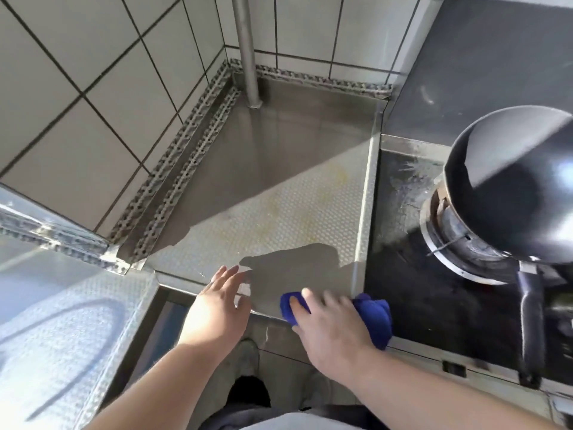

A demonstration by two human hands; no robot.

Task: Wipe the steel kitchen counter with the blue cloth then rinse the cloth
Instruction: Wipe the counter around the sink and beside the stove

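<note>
Crumpled blue cloth (373, 318) pressed by right hand (333, 328), fingers spread flat, on dimpled steel counter (279, 212), left hand (217, 308) held relaxed, grasping nothing.

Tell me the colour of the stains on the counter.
Yellowish stains on the steel counter; head view.

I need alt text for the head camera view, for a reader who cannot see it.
A person's right hand presses a blue cloth on the front edge of a steel counter, beside a stove with a black wok. The left hand hovers open nearby.
</note>
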